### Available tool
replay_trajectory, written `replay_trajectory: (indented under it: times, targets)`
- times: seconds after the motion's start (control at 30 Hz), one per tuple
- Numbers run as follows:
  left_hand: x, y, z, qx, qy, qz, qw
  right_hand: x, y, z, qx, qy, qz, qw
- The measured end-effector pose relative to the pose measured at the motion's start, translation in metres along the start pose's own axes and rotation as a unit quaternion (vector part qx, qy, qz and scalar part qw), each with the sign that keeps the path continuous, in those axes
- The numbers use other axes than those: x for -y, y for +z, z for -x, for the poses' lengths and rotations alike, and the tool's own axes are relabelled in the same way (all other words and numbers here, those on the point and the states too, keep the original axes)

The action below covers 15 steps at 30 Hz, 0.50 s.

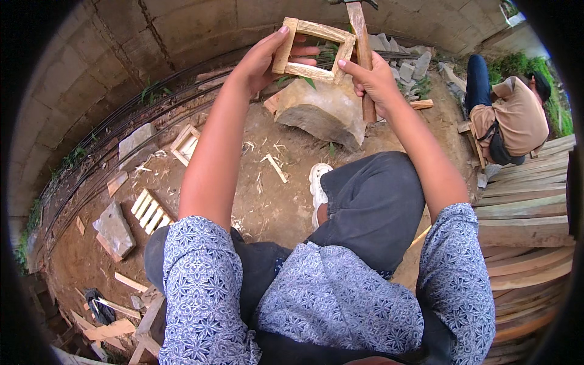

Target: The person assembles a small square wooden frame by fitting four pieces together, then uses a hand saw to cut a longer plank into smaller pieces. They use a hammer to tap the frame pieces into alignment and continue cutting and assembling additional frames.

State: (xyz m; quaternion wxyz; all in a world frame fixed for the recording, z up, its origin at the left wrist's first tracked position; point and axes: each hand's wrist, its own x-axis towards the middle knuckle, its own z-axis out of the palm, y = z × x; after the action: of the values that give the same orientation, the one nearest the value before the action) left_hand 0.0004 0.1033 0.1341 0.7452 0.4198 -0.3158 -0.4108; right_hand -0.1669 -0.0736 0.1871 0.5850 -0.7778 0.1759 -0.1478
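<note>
A small rectangular wooden frame (284, 50) of light strips is held up over a large pale stone (322, 108). My left hand (267, 56) grips its left side, thumb on the front and fingers reaching behind the opening. In my right hand (372, 84) is a hammer (361, 36), its wooden handle upright and its dark metal head at the top edge of the view. The right thumb also presses on the lower right corner of the frame. Both arms are stretched out in front of me.
Slatted wooden pieces (152, 211) and another small frame (185, 145) lie on the dirt at left, near a flat stone (114, 231). Wood scraps (112, 330) are heaped lower left. Stacked planks (523, 213) stand at right. Another person (511, 118) sits beyond them. A block wall (182, 36) runs behind.
</note>
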Motion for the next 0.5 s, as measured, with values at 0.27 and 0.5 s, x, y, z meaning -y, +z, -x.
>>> replay_trajectory:
  times: [0.27, 0.5]
  targets:
    - [-0.004, 0.024, 0.006, -0.034, -0.014, 0.008, 0.999, 0.003, -0.009, 0.008, -0.024, -0.057, 0.066, 0.996]
    - [-0.006, 0.025, 0.002, 0.038, -0.026, 0.023, 0.999, 0.005, -0.014, 0.014, -0.054, -0.090, 0.088, 0.991]
